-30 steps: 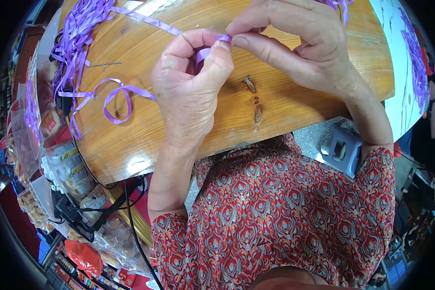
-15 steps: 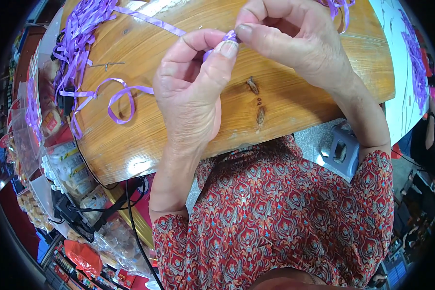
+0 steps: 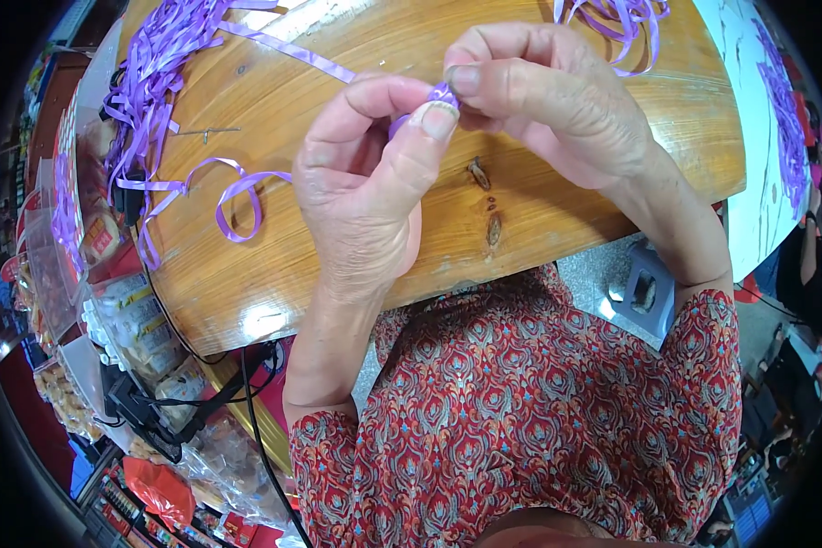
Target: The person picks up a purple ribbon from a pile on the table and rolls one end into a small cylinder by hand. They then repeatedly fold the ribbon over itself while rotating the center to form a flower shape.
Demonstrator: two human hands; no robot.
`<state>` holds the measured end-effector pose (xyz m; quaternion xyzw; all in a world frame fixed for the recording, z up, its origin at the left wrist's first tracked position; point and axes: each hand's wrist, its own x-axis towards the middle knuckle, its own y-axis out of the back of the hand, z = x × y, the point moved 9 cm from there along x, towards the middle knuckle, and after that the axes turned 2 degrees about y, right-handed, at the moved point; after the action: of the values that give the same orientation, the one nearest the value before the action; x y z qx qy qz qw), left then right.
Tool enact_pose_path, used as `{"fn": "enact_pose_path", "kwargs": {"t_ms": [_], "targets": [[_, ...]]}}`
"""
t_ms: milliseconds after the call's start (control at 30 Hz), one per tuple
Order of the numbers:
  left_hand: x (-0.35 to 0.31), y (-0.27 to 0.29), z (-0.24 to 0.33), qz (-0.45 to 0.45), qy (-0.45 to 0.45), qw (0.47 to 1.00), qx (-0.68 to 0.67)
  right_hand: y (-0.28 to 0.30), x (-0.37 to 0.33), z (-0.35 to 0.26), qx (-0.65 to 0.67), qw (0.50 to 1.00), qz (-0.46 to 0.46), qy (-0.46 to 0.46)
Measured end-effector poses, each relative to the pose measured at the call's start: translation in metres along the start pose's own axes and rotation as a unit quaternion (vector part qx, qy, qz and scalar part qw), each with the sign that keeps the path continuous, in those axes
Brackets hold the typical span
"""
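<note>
Between the thumb and forefinger of my left hand [image 3: 365, 183] is a small folded or braided bit of shiny purple ribbon [image 3: 445, 93]. More of the ribbon shows inside the curled fingers. My right hand [image 3: 566, 105] pinches at the right edge of this bit, thumb and forefinger touching it; its exact grip is partly hidden. One ribbon strip [image 3: 292, 57] runs from the upper left toward my left hand. A looped ribbon tail [image 3: 254, 205] lies on the table left of that hand.
A heap of purple ribbon [image 3: 169, 59] covers the table's upper left, with a thin metal piece [image 3: 208, 131] below it. More ribbon [image 3: 626, 32] lies top right. Beyond the wooden table [image 3: 557, 215] are a white surface [image 3: 731, 100], a grey plastic stool [image 3: 644, 292] and bagged goods [image 3: 137, 320].
Both hands and the folded ribbon appear slightly lower in the picture. My right hand's fingers have shifted a little around the bit, and more ribbon shows at the top right.
</note>
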<state>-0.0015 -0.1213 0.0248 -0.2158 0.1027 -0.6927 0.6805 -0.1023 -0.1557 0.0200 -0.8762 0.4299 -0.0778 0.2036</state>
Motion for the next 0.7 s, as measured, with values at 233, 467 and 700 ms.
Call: {"fn": "enact_pose_path", "kwargs": {"t_ms": [233, 467, 700], "targets": [[0.001, 0.005, -0.013, 0.004, 0.061, 0.985, -0.159, -0.001, 0.000, -0.016, -0.132, 0.989, 0.051, 0.038], [0.000, 0.010, -0.013, 0.053, 0.070, 0.984, -0.154, -0.017, -0.019, -0.060, -0.363, 0.857, 0.088, 0.355], [0.000, 0.014, -0.009, 0.054, 0.049, 0.988, -0.135, -0.033, -0.024, -0.062, -0.443, 0.802, 0.009, 0.400]]}}
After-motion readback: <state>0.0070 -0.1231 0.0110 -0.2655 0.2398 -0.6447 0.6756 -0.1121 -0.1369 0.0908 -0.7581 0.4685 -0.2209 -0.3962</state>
